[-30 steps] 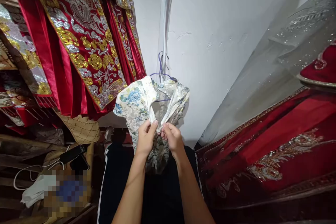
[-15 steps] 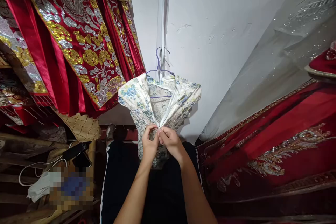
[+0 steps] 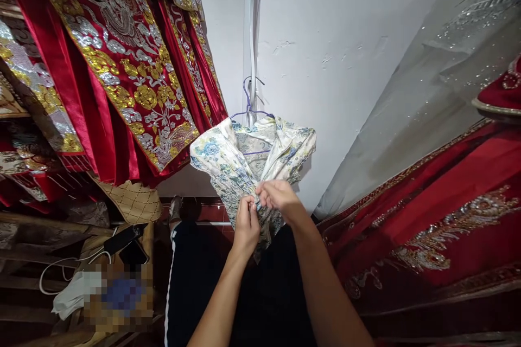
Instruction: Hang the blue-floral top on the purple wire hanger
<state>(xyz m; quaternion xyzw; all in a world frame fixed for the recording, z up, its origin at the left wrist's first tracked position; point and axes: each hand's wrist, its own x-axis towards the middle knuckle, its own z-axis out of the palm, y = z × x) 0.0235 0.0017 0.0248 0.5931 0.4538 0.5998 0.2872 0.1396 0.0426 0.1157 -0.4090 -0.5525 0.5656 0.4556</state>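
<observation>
At centre frame, a floral brocade garment (image 3: pixel 228 160) hangs on a purple wire hanger (image 3: pixel 249 111), leaving both hands free: left hand (image 3: pixel 247 225) and right hand (image 3: pixel 280 198) pinch its front edges together. Red embroidered robes (image 3: pixel 122 65) hang at ten o'clock.

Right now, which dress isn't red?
The floral dress on the purple wire hanger: it is cream with blue flowers, and both hands pinch it. The others are red.
</observation>
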